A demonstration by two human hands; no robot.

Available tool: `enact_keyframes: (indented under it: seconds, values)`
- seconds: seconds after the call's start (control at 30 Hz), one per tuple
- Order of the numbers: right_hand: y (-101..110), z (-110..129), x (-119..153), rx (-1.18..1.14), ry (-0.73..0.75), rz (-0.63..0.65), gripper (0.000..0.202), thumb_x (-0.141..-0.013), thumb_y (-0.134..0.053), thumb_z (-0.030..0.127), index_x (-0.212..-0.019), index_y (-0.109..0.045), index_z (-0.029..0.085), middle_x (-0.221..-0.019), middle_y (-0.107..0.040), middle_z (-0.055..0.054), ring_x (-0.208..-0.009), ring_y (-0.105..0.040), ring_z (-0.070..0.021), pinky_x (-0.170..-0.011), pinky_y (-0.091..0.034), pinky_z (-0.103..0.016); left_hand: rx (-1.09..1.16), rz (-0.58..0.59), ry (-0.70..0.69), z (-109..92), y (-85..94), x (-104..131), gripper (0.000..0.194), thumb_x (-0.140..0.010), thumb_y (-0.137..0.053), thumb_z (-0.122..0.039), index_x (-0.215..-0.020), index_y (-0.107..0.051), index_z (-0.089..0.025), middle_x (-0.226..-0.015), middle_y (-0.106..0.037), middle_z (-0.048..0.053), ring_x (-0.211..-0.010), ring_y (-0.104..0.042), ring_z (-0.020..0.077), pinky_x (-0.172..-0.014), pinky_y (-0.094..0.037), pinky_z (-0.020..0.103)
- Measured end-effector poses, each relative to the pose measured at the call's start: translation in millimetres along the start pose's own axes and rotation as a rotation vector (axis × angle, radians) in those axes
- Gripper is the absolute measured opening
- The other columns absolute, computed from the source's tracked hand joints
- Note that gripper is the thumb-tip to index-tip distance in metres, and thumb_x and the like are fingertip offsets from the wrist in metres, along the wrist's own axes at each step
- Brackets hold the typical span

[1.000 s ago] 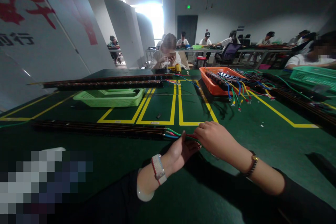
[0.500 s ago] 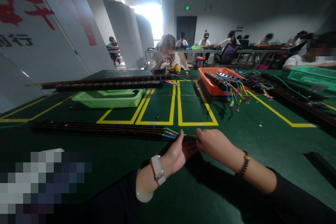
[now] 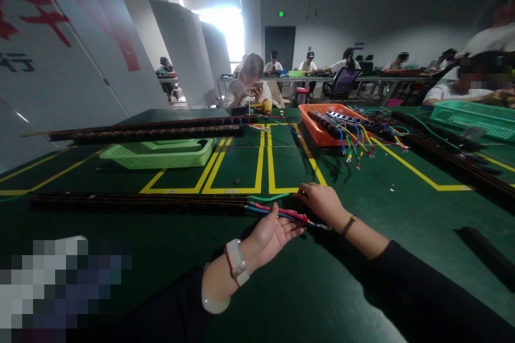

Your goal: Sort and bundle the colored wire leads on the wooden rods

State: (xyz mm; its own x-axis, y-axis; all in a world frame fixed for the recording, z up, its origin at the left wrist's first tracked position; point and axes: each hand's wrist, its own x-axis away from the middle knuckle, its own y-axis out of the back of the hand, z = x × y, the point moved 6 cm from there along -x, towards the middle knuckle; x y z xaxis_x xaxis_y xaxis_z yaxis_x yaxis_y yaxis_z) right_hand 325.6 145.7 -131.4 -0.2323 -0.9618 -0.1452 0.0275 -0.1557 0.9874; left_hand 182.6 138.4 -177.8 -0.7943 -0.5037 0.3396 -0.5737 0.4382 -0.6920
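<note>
At far left, a pale, smooth panel [image 3: 76, 91] bore the dark character 行. One long black bar with thin brownish strips [image 3: 140, 202] lay on the near part of the green bench [image 3: 289, 300], below one light-green perforated plastic basket [image 3: 161, 159]. The left hand [image 3: 271, 233] was palm up, fingers loosely spread, with a red wire [image 3: 289, 215] and a blue wire [image 3: 257, 210] from the bar's right end across them. The right hand [image 3: 322, 201] had its fingers pinched together on one slim green wire [image 3: 269, 198].
</note>
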Motion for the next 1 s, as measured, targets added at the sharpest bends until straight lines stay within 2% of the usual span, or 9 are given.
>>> enact_keyframes:
  seconds: [0.1,0.27,0.4,0.63,0.83,1.0]
  values:
    - [3,2,3,0.024,0.021,0.013,0.05,-0.087,-0.032,0.057,-0.096,-0.063,0.02,-0.094,-0.061,-0.005,-0.086,-0.058,-0.0077,-0.069,-0.032,-0.014,-0.017,0.001,-0.001,-1,-2.5,2,0.06,-0.073,-0.035,-0.067,-0.092,-0.054,-0.014,-0.101,-0.063,0.009,-0.097,-0.061,0.0155,-0.1,-0.043,0.032]
    - [23,17,16,0.035,0.091,0.016,0.051,-0.086,-0.032,0.057,-0.094,-0.064,0.019,-0.093,-0.06,-0.005,-0.085,-0.057,-0.008,-0.071,-0.035,-0.016,-0.01,0.013,0.0,0,-3.8,2,0.052,-0.079,-0.037,-0.058,-0.101,-0.053,-0.013,-0.105,-0.062,0.01,-0.098,-0.06,0.0136,-0.109,-0.038,0.036]
    - [27,28,30,0.051,0.096,0.11,0.06,-0.084,-0.027,0.064,-0.087,-0.066,0.018,-0.086,-0.061,-0.006,-0.077,-0.057,-0.0101,-0.068,-0.036,-0.018,0.025,0.008,-0.016,1,-0.6,-1,0.046,-0.081,-0.039,-0.053,-0.104,-0.053,-0.015,-0.102,-0.063,0.008,-0.095,-0.06,0.0118,-0.114,-0.035,0.039]
    - [19,36,37,0.06,0.113,0.248,0.042,-0.087,-0.035,0.047,-0.09,-0.066,0.019,-0.088,-0.062,-0.007,-0.078,-0.059,-0.0104,-0.07,-0.039,-0.019,0.07,0.044,0.012,3,-0.7,-2,0.049,-0.08,-0.04,-0.055,-0.1,-0.054,-0.013,-0.098,-0.063,0.01,-0.104,-0.059,0.0136,-0.115,-0.035,0.039]
    - [24,36,32,0.071,0.071,0.189,0.042,-0.089,-0.033,0.045,-0.091,-0.066,0.018,-0.09,-0.062,-0.007,-0.083,-0.06,-0.011,-0.075,-0.041,-0.019,0.048,0.032,-0.029,2,0.4,-2,0.042,-0.081,-0.042,-0.051,-0.099,-0.055,-0.016,-0.1,-0.062,0.007,-0.093,-0.062,0.0121,-0.115,-0.033,0.042]
    - [19,30,20,0.073,0.051,0.092,0.048,-0.09,-0.028,0.047,-0.093,-0.065,0.016,-0.092,-0.062,-0.009,-0.085,-0.061,-0.0104,-0.075,-0.04,-0.017,0.002,0.009,-0.03,1,0.9,0,0.044,-0.081,-0.041,-0.052,-0.098,-0.054,-0.014,-0.099,-0.063,0.009,-0.09,-0.062,0.0128,-0.105,-0.041,0.038]
